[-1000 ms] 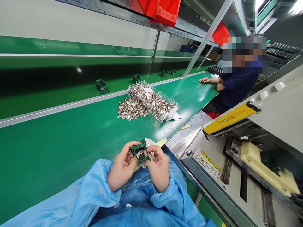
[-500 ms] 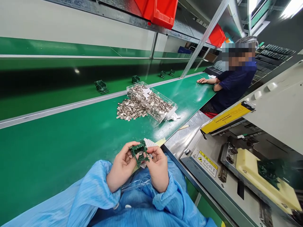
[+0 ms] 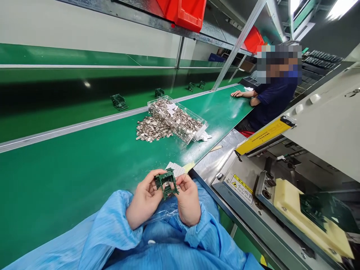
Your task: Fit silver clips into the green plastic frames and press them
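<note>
Between my hands, just in front of my body, is a dark green plastic frame (image 3: pixel 168 177) with an opening in its middle. My left hand (image 3: pixel 146 195) is closed on its left side, thumb below and fingers behind. The fingers of my right hand (image 3: pixel 189 197) pinch its right edge; whether they also hold a small part, I cannot make out. Just behind the frame lies a sheet with a fine white grid (image 3: pixel 176 168), next to a yellow strip (image 3: pixel 189 166). Farther back, a clear plastic box (image 3: pixel 200 131) full of small metal pieces stands beside a loose heap (image 3: pixel 153 129) of them.
Several green frames (image 3: pixel 118 102) stand on the belt behind the metal rail (image 3: pixel 56 132). At right is a machine with a yellow bar (image 3: pixel 263 138), a warning label (image 3: pixel 242 187) and a cream fixture (image 3: pixel 292 206). A co-worker (image 3: pixel 275 93) sits at the far end. Red bins (image 3: pixel 191 15) hang overhead.
The green frame has turned slightly in my hands, and my right fingers have shifted along its right edge. The whole view has moved a little, so the surroundings appear farther left.
</note>
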`<state>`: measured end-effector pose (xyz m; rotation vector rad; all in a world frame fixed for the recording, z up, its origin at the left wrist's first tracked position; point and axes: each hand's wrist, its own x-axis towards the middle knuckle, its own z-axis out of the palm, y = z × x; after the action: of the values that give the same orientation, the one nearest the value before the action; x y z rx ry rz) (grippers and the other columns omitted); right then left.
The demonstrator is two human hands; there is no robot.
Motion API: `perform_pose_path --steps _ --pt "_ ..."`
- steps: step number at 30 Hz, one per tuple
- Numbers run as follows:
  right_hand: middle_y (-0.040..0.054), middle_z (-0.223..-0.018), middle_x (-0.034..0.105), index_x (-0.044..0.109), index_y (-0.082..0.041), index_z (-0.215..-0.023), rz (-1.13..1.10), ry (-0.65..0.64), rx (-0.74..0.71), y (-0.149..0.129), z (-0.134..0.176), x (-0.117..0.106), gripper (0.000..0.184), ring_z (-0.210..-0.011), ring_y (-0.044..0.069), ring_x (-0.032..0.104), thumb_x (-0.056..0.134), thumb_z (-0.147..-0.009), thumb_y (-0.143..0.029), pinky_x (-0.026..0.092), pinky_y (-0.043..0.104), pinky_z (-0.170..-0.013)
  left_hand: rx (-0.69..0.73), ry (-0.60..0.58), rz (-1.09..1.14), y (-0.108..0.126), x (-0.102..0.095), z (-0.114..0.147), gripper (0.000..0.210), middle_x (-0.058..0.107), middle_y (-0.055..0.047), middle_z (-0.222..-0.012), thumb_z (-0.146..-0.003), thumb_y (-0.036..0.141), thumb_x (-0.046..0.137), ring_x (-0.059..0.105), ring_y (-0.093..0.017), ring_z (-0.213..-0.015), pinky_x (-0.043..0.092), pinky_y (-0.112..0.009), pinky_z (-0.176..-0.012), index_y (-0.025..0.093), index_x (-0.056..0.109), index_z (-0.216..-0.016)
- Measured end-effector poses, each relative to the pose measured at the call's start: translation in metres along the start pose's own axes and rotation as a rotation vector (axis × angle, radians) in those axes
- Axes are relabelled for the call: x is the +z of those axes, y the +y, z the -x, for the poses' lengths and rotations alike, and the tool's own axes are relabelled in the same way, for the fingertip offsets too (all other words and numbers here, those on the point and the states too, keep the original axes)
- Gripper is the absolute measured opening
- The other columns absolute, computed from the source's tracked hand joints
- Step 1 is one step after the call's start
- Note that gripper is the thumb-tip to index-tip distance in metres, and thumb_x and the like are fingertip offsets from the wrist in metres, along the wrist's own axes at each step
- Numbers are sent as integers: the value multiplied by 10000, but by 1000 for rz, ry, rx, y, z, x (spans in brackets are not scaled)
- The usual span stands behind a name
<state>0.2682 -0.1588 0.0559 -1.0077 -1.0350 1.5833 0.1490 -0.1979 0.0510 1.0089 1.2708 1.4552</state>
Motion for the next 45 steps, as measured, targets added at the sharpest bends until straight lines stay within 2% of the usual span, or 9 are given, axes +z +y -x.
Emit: perform_pose_path --steps 7,11,13,16,18,21,29,41,45 --pt "-38 -611 521 495 -216 -669 -6 26 -56 -3 16 -5 274 -557 132 490 757 -649 -295 444 228 -512 -23 -57 -45 2 5 7 339 653 -19 -880 -753 244 683 622 -143 -716 538 -238 -651 204 577 -1073" --pt "15 -779 600 581 -201 -834 103 156 -169 5 17 -32 223 -700 157 564 690 -782 -388 508 268 -642 -55 -61 -5 7 -1 -3 405 671 -27 -893 -717 284 732 650 -160 -728 555 -247 -626 196 553 -1070" --pt "31 -806 620 612 -192 -866 166 218 -149 14 14 -49 284 -723 166 580 662 -805 -464 512 280 -657 -65 -19 60 10 -3 -13 450 681 -37 -905 -692 304 757 672 -188 -789 567 -274 -672 184 525 -1058" --pt "34 -693 643 663 -182 -784 235 116 -33 31 8 -62 384 -631 174 587 670 -761 -565 496 291 -596 -70 4 129 10 4 -33 473 688 -52 -946 -677 299 764 678 -222 -905 558 -319 -786 171 501 -1049" --pt "34 -645 655 690 -187 -740 242 -18 -8 40 5 -58 389 -591 177 591 692 -739 -576 488 298 -581 -66 -21 150 7 16 -45 463 690 -50 -947 -683 285 750 675 -221 -929 543 -322 -815 168 496 -1052" --pt "15 -595 644 685 -211 -671 231 -107 -47 47 3 -43 369 -537 163 564 676 -771 -565 468 289 -550 -43 -38 156 -3 34 -55 431 688 -32 -881 -696 285 717 680 -195 -861 536 -286 -753 170 495 -1047" --pt "13 -543 585 607 -196 -567 287 -102 -134 60 -4 -42 505 -535 157 528 517 -878 -584 422 274 -549 7 -33 107 -18 35 -58 441 677 -36 -919 -724 286 700 667 -153 -828 526 -240 -725 169 487 -1092" --pt "24 -655 625 670 -207 -649 559 -231 -214 62 -7 -63 425 -646 180 576 487 -927 -471 424 301 -643 -28 -33 123 -17 34 -60 468 695 -53 -938 -730 288 689 679 -179 -872 525 -256 -751 159 467 -1121" --pt "17 -532 606 680 -208 -587 712 -150 -198 66 -9 -72 407 -512 169 536 513 -917 -377 374 289 -513 -42 -18 83 -15 32 -57 462 703 -52 -922 -726 300 703 684 -181 -857 526 -241 -720 153 497 -1112"
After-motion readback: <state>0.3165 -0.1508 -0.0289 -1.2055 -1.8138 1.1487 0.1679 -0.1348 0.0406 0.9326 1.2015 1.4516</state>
